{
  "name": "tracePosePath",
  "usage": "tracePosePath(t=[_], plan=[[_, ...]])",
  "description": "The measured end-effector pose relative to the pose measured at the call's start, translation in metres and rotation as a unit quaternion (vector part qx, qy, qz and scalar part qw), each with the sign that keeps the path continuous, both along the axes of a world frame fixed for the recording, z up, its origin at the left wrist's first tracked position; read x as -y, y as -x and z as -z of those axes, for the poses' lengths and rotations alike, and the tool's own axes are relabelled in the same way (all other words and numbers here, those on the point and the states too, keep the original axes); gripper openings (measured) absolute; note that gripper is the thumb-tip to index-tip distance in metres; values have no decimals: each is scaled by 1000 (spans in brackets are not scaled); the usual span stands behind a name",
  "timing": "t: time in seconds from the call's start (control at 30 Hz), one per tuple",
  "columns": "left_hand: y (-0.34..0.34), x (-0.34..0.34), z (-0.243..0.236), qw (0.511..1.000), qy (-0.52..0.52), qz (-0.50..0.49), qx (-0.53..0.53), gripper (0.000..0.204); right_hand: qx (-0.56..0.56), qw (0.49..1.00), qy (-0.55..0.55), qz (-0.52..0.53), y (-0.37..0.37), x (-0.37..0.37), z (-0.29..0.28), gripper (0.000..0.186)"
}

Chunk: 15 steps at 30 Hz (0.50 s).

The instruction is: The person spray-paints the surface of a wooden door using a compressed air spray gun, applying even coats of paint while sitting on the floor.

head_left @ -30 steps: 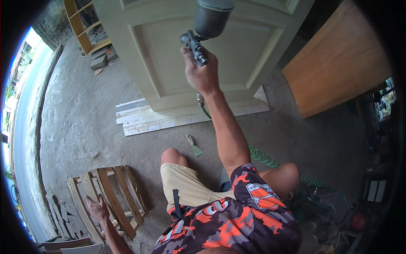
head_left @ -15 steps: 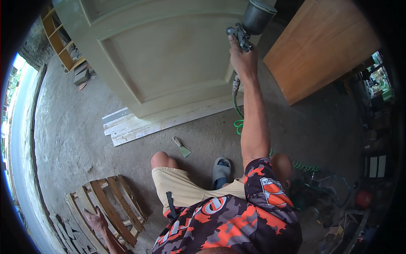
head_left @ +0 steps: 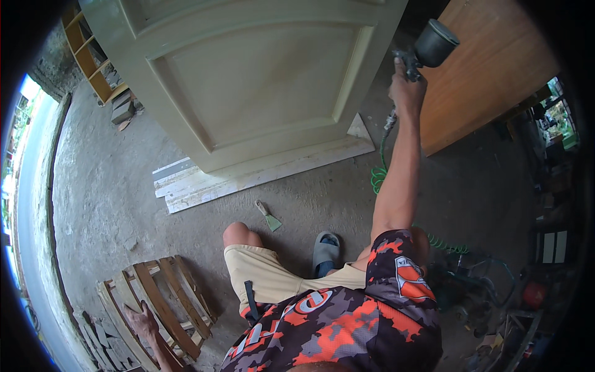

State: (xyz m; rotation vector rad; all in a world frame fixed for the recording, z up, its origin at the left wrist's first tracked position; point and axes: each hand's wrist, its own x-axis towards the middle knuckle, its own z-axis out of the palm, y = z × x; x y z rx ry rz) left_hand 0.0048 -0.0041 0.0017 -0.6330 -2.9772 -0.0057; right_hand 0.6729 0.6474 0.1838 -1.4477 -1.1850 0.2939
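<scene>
My right hand point(head_left: 406, 90) is wrapped round a metal spray gun point(head_left: 409, 62) with a grey cup point(head_left: 436, 43) on top and a green coiled hose point(head_left: 378, 180) below. It is held at the right edge of a cream panelled door point(head_left: 260, 80), which stands on whitish boards point(head_left: 242, 180). My left hand point(head_left: 139, 319) rests at the lower left, fingers apart, on a slatted wooden pallet point(head_left: 162, 301).
A wooden panel point(head_left: 477, 74) stands at right. A scraper point(head_left: 268, 216) lies on the concrete floor near my sandalled foot point(head_left: 326, 248). Wooden shelving point(head_left: 83, 49) and blocks point(head_left: 123, 108) are at upper left, a compressor and clutter point(head_left: 477, 291) at lower right, a road point(head_left: 25, 155) beyond the left edge.
My right hand has swept the spray gun rightward from the middle of the door to its right edge. The view has shifted slightly. My left hand stays on the pallet.
</scene>
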Motion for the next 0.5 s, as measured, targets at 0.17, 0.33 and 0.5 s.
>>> tracePosePath(t=[0.17, 0.33, 0.5], plan=[[-4, -5, 0, 1000, 0, -6, 10, 94, -83, 995, 47, -4, -53, -14, 3, 50], [-1, -1, 7, 1000, -5, -1, 12, 94, -154, 988, 17, -4, -61, -6, -5, 43], [-1, 1, 3, 1000, -12, -2, 14, 95, -214, 964, 74, -141, -75, -10, 18, 43]])
